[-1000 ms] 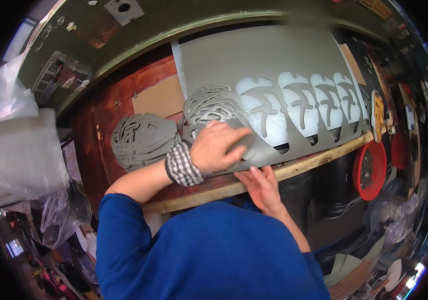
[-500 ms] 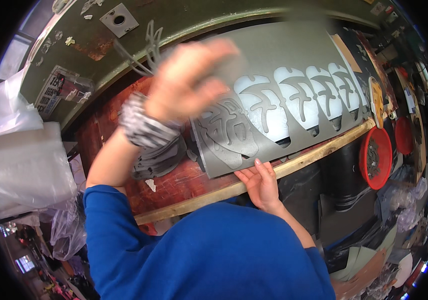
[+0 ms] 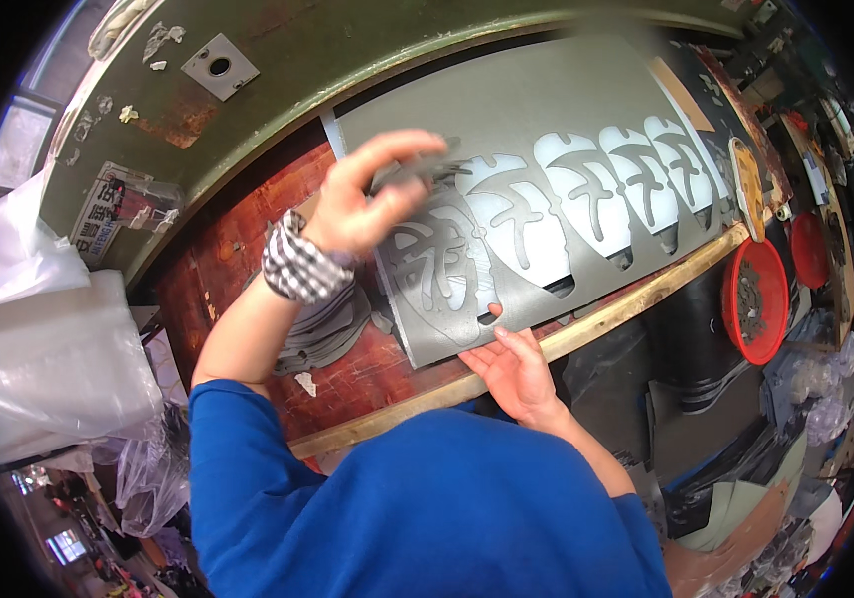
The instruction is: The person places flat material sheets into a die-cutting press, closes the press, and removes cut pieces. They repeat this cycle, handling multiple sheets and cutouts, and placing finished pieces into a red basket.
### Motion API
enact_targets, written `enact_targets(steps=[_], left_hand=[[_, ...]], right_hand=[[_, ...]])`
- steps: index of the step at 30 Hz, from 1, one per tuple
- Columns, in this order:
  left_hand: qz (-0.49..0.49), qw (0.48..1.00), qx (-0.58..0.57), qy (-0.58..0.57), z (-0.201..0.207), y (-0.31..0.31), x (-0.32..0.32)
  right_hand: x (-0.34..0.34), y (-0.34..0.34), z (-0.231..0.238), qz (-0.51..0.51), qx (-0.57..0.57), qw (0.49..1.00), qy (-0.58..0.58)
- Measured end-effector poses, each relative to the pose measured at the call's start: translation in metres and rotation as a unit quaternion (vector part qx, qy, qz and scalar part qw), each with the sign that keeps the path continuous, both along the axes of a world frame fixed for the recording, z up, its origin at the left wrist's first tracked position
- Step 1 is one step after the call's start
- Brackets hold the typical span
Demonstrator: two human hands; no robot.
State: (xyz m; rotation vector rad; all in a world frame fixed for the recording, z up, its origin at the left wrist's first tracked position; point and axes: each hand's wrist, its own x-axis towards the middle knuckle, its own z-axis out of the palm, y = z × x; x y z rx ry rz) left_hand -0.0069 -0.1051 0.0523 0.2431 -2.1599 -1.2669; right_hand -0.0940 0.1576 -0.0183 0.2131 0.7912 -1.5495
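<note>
A grey sheet [image 3: 507,110] with a row of die-cut, sole-like shapes lies across the bench. White shows through several cut openings [image 3: 586,189], with thin grey strips inside them. At the sheet's near left corner, my right hand [image 3: 519,374] grips the near edge, its thumb above and fingers partly below. Over the leftmost cut shape [image 3: 437,274] hovers my left hand [image 3: 367,199], a checked band at its wrist. Its thumb and fingers are curled around a blurred dark grey cut piece [image 3: 432,169] of unclear outline.
Stacked grey cut pieces [image 3: 327,324] lie on the red bench top [image 3: 238,244], left of the sheet. A wooden rail [image 3: 616,314] runs along the near edge. Red bowls, one holding grey scraps [image 3: 754,299], stand at right. A green machine beam [image 3: 278,120] crosses behind.
The looped grey strips that hung beyond my left hand are gone from there. That hand has come down a little over the sheet's left end. My right hand keeps its hold on the near edge.
</note>
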Motion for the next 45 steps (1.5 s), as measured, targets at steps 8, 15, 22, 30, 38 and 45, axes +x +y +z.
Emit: enact_targets(steps=[8, 15, 22, 30, 38, 45], left_hand=[[-0.177, 0.960, -0.200, -0.086, -0.058, 0.057, 0.022], [0.131, 0.824, 0.509, 0.209, 0.011, -0.025, 0.028], [0.233, 0.819, 0.395, 0.345, 0.077, -0.067, 0.093], [0.096, 0.884, 0.373, 0.264, 0.112, -0.053, 0.185], [0.352, 0.881, 0.209, 0.237, 0.095, -0.018, 0.230], [0.473, 0.853, -0.124, 0.183, 0.057, 0.006, 0.228]], right_hand=[[0.011, -0.007, -0.005, -0.031, -0.004, 0.999, 0.008], [0.007, 0.002, -0.018, 0.061, 0.037, 0.991, 0.114], [0.002, 0.008, -0.021, 0.080, 0.032, 0.989, 0.120], [-0.005, 0.012, -0.019, 0.086, -0.013, 0.992, 0.090], [-0.011, 0.021, 0.003, 0.290, -0.005, 0.925, 0.247], [-0.003, -0.003, 0.031, 0.427, -0.057, 0.840, 0.331]])
